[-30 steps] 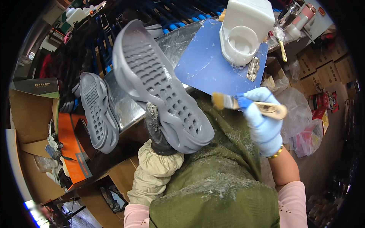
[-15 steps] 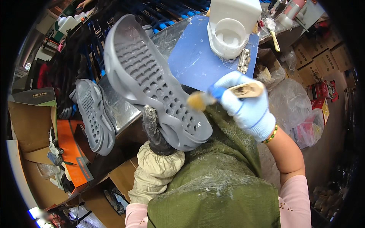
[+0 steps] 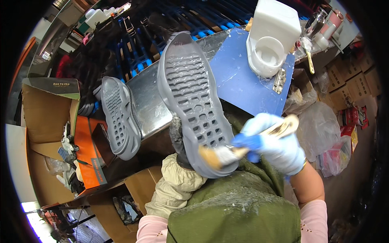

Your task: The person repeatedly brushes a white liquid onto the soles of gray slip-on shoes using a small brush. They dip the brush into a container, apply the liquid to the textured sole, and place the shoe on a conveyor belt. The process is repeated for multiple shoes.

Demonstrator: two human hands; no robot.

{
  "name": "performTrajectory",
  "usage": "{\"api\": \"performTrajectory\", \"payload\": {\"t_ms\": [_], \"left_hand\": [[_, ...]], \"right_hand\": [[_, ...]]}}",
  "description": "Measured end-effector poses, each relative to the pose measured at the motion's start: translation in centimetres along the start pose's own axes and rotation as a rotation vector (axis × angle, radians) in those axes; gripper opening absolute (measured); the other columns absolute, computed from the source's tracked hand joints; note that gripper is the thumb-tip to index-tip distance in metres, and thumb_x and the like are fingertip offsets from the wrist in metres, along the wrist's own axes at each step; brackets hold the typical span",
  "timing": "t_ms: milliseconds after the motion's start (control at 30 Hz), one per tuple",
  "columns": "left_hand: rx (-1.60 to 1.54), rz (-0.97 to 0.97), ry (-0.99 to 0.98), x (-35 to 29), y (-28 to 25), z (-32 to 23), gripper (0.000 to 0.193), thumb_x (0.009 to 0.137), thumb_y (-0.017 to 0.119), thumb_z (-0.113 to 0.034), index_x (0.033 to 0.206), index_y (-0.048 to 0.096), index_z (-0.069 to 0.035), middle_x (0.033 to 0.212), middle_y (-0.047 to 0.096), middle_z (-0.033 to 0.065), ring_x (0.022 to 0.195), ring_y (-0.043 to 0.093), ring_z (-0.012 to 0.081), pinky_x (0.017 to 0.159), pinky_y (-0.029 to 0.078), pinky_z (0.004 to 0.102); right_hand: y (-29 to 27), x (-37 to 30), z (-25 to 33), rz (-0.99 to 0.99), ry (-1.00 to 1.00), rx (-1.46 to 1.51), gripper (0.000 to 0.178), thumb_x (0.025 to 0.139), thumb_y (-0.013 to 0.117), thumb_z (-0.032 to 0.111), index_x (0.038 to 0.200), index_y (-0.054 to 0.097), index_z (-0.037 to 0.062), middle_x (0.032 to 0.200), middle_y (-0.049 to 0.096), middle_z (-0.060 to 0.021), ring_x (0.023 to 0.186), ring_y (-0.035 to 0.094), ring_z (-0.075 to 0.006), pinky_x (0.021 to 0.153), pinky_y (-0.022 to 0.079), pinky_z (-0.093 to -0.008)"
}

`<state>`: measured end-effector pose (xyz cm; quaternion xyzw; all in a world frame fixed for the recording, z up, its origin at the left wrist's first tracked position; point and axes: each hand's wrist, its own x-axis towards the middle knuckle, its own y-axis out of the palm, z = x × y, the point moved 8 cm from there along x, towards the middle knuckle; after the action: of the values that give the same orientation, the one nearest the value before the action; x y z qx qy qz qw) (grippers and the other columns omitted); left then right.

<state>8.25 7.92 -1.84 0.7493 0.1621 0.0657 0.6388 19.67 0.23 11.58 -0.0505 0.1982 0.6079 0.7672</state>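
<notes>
A grey shoe sole (image 3: 189, 69), its tread-like ridges and square holes wet and shiny, stands tilted over my lap. My left hand (image 3: 176, 135), in a dark, worn glove, holds it from behind at the left edge; its fingers are mostly hidden. In a white and blue glove, my right hand (image 3: 277, 146) grips a paintbrush (image 3: 227, 155) with a wooden handle. The brush's tan bristles lie against the lower, heel end of the sole, slightly smeared by motion.
A second grey sole (image 3: 117, 117) rests at the table's left edge. Beyond my right hand stands a white container (image 3: 271, 30) with a round cup, on a blue sheet (image 3: 233, 77). An open cardboard box (image 3: 48, 109) is at left, plastic bags (image 3: 320, 129) at right.
The brush has come down and left, from beside the sole onto its heel end. The sole has turned more upright. The whole view has shifted, moving the surroundings rightward.
</notes>
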Motion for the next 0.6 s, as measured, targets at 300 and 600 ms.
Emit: {"api": "performTrajectory", "payload": {"t_ms": [300,600], "left_hand": [[-0.001,-0.038,0.126,-0.7,-1.3,-2.7,0.064,0.101,0.056,-0.055,0.143,0.051,-0.007,0.130,0.063,0.0158,0.112,0.067,0.0318,0.094,0.059,0.0476],[-0.017,-0.018,0.165,-2.2,0.0,-2.4,0.064,0.102,0.056,-0.054,0.144,0.050,-0.007,0.132,0.062,0.0159,0.114,0.066,0.0321,0.096,0.058,0.0481]], "right_hand": [[3.1,-0.1,5.5,-0.143,-0.927,-0.159,0.019,0.090,0.065,0.022,0.106,0.067,0.0099,0.094,0.066,-0.0074,0.074,0.064,-0.0199,0.069,0.054,-0.0322],[5.6,6.5,8.3,-0.267,-1.346,-1.237,0.028,0.081,0.066,0.012,0.108,0.066,0.0210,0.092,0.060,-0.0069,0.091,0.062,-0.0285,0.082,0.049,-0.0443]]}}
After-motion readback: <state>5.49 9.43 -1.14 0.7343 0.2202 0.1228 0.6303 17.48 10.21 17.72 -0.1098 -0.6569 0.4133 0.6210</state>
